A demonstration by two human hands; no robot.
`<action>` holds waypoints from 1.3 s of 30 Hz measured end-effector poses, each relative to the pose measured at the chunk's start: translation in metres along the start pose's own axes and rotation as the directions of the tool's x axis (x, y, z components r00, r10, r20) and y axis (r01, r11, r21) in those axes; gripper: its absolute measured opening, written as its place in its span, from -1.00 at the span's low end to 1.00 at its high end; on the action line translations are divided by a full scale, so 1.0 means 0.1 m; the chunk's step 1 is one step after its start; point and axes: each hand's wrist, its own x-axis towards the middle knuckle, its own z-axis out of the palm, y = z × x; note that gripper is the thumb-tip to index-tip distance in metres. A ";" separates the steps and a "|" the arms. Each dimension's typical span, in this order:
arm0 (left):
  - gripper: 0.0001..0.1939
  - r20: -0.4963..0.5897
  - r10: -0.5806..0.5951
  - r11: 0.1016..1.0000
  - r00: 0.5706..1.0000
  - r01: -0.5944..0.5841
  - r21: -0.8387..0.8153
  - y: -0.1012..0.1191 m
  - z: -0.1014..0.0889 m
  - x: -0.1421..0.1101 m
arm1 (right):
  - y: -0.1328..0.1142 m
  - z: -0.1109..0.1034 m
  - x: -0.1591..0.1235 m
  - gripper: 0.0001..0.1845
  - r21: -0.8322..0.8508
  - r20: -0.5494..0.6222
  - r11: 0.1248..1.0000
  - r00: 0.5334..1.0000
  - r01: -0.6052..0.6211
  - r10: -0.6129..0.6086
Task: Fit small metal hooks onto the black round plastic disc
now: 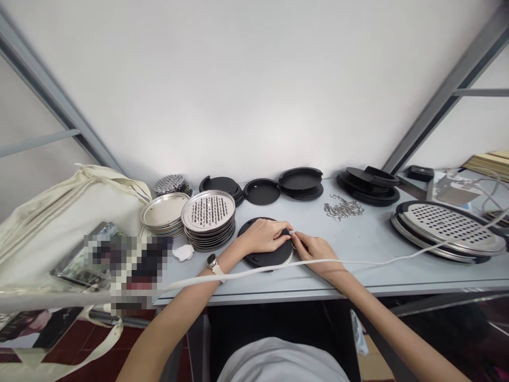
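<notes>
A black round disc (260,260) lies on the table in front of me, with a strip of silver rim showing at its lower right. Across the top of it rests my left hand (269,237), its fingers closed at the disc's right edge. My right hand (314,253) is closed beside that edge, thumb and fingertips pinching a small shiny metal clip (291,232). The fingertips of both hands meet around the clip and partly hide it. Beyond my right hand is a loose pile of silver metal clips (342,208).
Left of the disc stands a stack of metal grater discs (209,212), next to plain metal discs (165,209). Black round parts (301,183) line the wall. Oval grater pieces (449,225) lie at right. A white cable (358,260) crosses before my arms. A cream bag (79,212) is at left.
</notes>
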 end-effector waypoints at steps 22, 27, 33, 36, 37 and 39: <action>-0.76 -0.103 0.186 0.982 0.977 -0.188 -0.012 0.02 0.02 0.00 | 0.03 0.00 0.09 -0.65 0.257 -0.054 0.966 0.999 0.009 0.005; -0.78 -0.095 0.179 0.983 0.979 -0.182 -0.024 0.03 0.02 0.00 | 0.03 -0.01 0.09 -0.64 0.213 -0.013 0.977 1.000 -0.010 0.013; -0.63 -0.118 0.150 0.986 0.982 -0.158 -0.060 0.03 0.03 -0.01 | 0.03 0.01 0.12 -0.64 0.166 -0.007 0.986 1.000 -0.013 0.014; -0.58 -0.133 0.141 0.984 0.981 -0.153 -0.089 0.03 0.04 -0.02 | 0.03 0.01 0.12 -0.66 0.162 0.003 0.987 1.000 -0.005 0.004; -0.58 -0.133 0.141 0.983 0.981 -0.154 -0.096 0.03 0.04 -0.02 | 0.03 0.01 0.12 -0.66 0.166 0.011 0.986 1.000 -0.004 0.002; -0.61 -0.123 0.138 0.983 0.983 -0.151 -0.106 0.03 0.04 -0.02 | 0.04 0.00 0.11 -0.65 0.182 0.026 0.983 1.000 0.001 -0.005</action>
